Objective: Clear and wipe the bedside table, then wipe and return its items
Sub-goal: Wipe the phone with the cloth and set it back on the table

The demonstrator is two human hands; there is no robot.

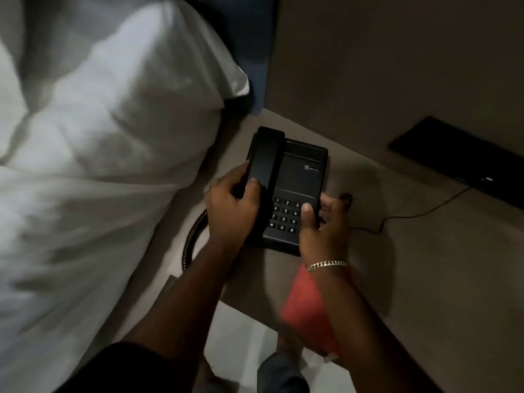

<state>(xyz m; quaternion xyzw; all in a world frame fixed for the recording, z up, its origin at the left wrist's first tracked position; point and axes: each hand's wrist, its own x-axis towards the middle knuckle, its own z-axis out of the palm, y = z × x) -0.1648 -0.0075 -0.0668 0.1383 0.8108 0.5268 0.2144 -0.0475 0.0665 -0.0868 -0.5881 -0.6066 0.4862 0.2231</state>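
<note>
While both hands clasp the black telephone (295, 191), it sits over the near-left part of the counter (425, 265); whether its base rests on the surface or is just lifted cannot be told. The left hand (231, 207) wraps the handset (265, 165), thumb on top and the other fingers curled round its outer side, so the receiver is pinned in its cradle. The right hand (323, 231) clamps the opposite edge, thumb pressed on the keypad (285, 215) and the rest of its fingers tucked beneath the body.

Judging by its look, this is a hard plastic shell, stiff and fairly light, smooth enough to slip if held loosely. Its loose part is the handset, which would likely fall away if the base were tipped, so a grip across both handset and base seems the sound one.

Below the left fingers a coiled cord (192, 236) loops toward the bed (85, 165), and beyond the right fingers a thin cable (411, 214) runs off to a dark flat device (459, 157); either may tug if the phone travels far. Under the right wrist a red cloth (309, 307) shows, blurred.
</note>
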